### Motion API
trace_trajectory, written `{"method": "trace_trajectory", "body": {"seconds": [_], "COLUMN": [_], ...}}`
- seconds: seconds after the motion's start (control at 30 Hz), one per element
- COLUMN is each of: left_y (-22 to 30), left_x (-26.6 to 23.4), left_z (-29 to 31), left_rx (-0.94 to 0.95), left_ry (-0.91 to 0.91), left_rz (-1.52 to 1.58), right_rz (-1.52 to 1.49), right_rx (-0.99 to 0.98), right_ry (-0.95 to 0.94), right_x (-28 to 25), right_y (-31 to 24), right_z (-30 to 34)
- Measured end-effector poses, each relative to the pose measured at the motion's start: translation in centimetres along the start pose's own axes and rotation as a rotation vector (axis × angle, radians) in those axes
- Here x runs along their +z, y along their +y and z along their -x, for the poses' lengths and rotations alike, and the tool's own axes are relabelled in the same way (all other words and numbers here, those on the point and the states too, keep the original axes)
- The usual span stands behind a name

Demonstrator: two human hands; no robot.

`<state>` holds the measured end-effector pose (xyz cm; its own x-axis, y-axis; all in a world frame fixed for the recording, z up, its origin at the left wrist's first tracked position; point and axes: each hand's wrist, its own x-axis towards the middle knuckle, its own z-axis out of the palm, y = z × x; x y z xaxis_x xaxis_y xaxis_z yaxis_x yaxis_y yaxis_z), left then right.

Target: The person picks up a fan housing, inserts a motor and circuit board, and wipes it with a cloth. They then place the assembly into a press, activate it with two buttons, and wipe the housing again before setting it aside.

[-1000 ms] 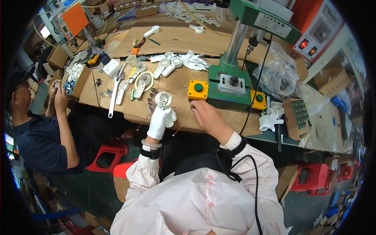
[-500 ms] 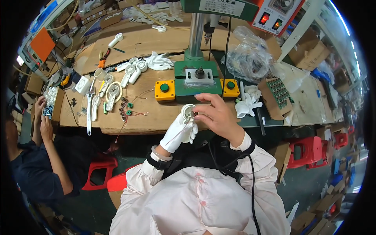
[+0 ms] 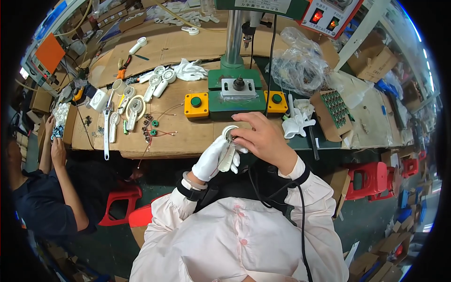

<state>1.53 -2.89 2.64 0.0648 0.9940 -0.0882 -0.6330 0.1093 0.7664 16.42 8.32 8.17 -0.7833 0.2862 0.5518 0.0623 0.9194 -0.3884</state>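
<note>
- Fingertips [image 3: 236,137] of the bare right hand [image 3: 263,141] were pinched narrow on the round head of the white fan shell [image 3: 229,148], pressing into its ring from the far side.
- Left hand [image 3: 213,159], in a white cotton glove, was curled snug around the shell's handle, thumb side up, gripping it from below.
- Shell's long axis ran near to far, handle toward the body, round head tipped toward the bench; the head lay just under the right fingers, the handle in the left palm, so both hands touched it, the right nearer the head.
- Shell looked like smooth hard plastic, a flat paddle shape with a hollow circular end; what sat inside the ring was too small to tell.
- Both hands hung over the near edge of the cardboard-covered bench [image 3: 188,136], held above it rather than resting on it.
- Just beyond sat two yellow boxes with green buttons [image 3: 196,104], either side of a green press [image 3: 237,91] with a steel column.
- Left of them lay more white shells [image 3: 134,109] and small wired parts [image 3: 152,127], loose on the cardboard.
- Right of the press lay a spare white glove [image 3: 297,123] and a crinkled clear bag [image 3: 300,70].
- At far left a co-worker's hands [image 3: 54,141] worked at a tray.
</note>
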Motion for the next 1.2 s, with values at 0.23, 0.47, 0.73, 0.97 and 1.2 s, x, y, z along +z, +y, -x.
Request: {"method": "trace_trajectory", "body": {"seconds": [0.23, 0.47, 0.73, 0.97, 1.2], "left_y": [-0.5, -1.1, -1.6, -1.4, -2.5], "left_x": [-0.8, -0.9, -2.0, -0.5, -2.1], "left_z": [0.0, -0.3, -1.9, -1.7, -2.2], "left_rx": [-0.001, -0.024, -0.112, -0.051, -0.080], "left_ry": [-0.061, -0.064, -0.058, 0.086, 0.001], "left_rz": [-0.159, 0.004, 0.140, 0.115, 0.242], "right_rz": [0.039, 0.075, -0.067, -0.006, 0.022], "right_rx": [-0.068, -0.072, -0.014, -0.076, -0.096], "right_ry": [-0.093, -0.167, -0.247, -0.237, -0.228], "right_x": [-0.8, -1.6, -0.7, -1.2, -1.0], "right_y": [0.3, 0.4, 2.1, 1.0, 0.9], "right_z": [-0.4, -0.9, -1.2, -1.2, -1.1]}}
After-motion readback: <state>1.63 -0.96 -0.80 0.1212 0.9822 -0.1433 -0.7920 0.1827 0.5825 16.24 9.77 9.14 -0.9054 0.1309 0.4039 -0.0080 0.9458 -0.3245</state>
